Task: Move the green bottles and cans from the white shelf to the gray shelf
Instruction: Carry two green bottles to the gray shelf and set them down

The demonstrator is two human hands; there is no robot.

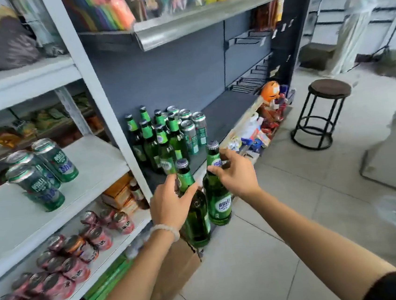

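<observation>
The left hand (170, 201) curls around the neck of one green bottle (195, 213), its fingers covering the shoulder and part of the label; the bottle's base hangs in front of a cardboard box (177, 269) whose lower part the left forearm hides. The right hand (234, 172) pinches the neck of a second green bottle (217, 191) just right of the first, thumb and fingers closed on the neck label, the two bottles nearly touching. Beyond both grips, on the gray shelf (225, 112), stands a cluster of about seven green bottles (164, 141) and five green cans (191, 131); those at the back overlap, so the count is unsure. Left of the left-hand grip, on the white shelf (91, 166), are three green cans (45, 168), blurred at the edges. Below them pink cans (64, 256) crowd a lower shelf, too smeared and cut off by the frame edge to count. Far right of the right hand stands a round stool (320, 115) on the tiled floor.
</observation>
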